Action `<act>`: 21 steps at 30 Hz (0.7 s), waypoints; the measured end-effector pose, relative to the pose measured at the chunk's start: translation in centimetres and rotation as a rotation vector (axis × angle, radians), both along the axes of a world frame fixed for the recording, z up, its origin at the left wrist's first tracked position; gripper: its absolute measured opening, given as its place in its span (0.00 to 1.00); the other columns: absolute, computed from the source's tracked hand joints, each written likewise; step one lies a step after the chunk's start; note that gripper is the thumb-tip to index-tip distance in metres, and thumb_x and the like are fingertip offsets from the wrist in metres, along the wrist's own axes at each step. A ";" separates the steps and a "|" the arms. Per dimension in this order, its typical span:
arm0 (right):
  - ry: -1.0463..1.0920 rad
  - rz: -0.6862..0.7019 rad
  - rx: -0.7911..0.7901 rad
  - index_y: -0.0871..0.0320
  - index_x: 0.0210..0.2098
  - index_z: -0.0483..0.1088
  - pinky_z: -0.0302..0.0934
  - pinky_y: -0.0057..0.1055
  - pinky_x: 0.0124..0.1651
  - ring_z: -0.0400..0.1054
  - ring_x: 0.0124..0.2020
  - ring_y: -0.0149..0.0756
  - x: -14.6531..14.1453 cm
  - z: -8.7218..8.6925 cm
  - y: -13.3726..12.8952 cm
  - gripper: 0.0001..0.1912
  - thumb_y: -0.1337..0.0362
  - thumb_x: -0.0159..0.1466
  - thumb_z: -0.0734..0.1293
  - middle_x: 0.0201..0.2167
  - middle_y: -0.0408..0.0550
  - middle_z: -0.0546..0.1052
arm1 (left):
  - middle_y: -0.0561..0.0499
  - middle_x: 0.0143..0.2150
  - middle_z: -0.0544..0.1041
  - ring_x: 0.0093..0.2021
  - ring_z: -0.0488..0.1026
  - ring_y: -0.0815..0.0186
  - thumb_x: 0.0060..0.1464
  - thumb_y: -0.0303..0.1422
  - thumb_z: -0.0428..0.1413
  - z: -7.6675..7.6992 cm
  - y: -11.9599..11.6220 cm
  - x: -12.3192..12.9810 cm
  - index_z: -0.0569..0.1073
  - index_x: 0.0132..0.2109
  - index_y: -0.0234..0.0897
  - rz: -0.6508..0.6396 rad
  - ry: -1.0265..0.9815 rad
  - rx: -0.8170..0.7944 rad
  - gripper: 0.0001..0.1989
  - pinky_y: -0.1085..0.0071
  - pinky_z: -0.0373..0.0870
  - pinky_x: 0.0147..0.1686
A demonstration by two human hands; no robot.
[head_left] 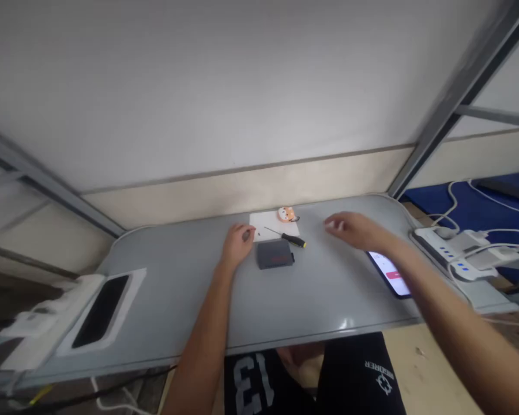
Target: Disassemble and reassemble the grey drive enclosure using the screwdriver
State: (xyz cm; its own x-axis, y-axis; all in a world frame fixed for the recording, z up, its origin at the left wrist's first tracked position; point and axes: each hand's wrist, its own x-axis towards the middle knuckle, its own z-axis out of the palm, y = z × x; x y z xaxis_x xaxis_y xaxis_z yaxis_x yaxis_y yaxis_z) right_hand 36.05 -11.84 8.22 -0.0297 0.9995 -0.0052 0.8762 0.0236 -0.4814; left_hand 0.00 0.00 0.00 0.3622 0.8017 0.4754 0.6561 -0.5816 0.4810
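My left hand (239, 245) rests at the left edge of a white sheet (263, 219), its fingers curled in; a small dark thing shows at the fingertips, too small to name. Just right of it and nearer to me lies a dark grey box (274, 255). A screwdriver (292, 238) with a black and yellow handle lies partly on the sheet, its tip to the left. An orange and white animal-faced case (286, 214) sits at the sheet's back. My right hand (345, 227) hovers blurred over the table to the right, fingers bent; nothing can be made out in it.
A lit phone (389, 274) lies under my right forearm. A white power strip (447, 253) with plugs and cables is at the right edge. Another dark phone (101, 311) lies on white paper at the left. Metal posts flank the grey table (177, 288).
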 end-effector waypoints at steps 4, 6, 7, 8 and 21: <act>0.183 0.210 -0.061 0.55 0.60 0.72 0.67 0.38 0.51 0.74 0.46 0.44 -5.1 -4.9 2.6 0.30 0.56 0.59 0.75 0.50 0.55 0.77 | 0.50 0.37 0.77 0.37 0.72 0.63 0.67 0.42 0.53 2.9 -2.2 0.1 0.79 0.46 0.40 -0.124 -0.004 -0.251 0.14 0.68 0.68 0.40; 0.211 0.201 -0.029 0.54 0.58 0.73 0.67 0.39 0.50 0.74 0.44 0.43 -6.2 -6.2 3.1 0.27 0.59 0.60 0.74 0.49 0.54 0.76 | 0.53 0.32 0.75 0.31 0.70 0.65 0.67 0.47 0.51 4.0 -3.5 0.2 0.77 0.48 0.41 -0.192 0.053 -0.505 0.17 0.70 0.65 0.32; 0.224 0.201 -0.021 0.54 0.56 0.74 0.66 0.39 0.48 0.73 0.43 0.42 -6.4 -6.6 3.1 0.24 0.60 0.60 0.73 0.48 0.53 0.76 | 0.53 0.32 0.75 0.30 0.71 0.65 0.66 0.48 0.53 4.3 -4.1 0.2 0.77 0.47 0.41 -0.222 0.094 -0.593 0.17 0.70 0.64 0.30; 0.237 0.192 -0.015 0.53 0.54 0.76 0.66 0.38 0.47 0.73 0.41 0.41 -6.6 -6.8 3.1 0.21 0.60 0.61 0.72 0.47 0.52 0.77 | 0.53 0.32 0.76 0.30 0.71 0.65 0.64 0.49 0.55 4.4 -4.5 0.3 0.76 0.47 0.40 -0.225 0.109 -0.635 0.17 0.71 0.63 0.29; 0.624 -0.105 0.539 0.56 0.41 0.76 0.63 0.33 0.37 0.70 0.33 0.36 -6.0 -2.8 5.2 0.18 0.48 0.69 0.65 0.33 0.48 0.78 | 0.49 0.44 0.79 0.41 0.76 0.63 0.56 0.30 0.61 2.9 -3.1 -0.5 0.76 0.58 0.43 -0.294 -0.051 -0.734 0.22 0.68 0.73 0.43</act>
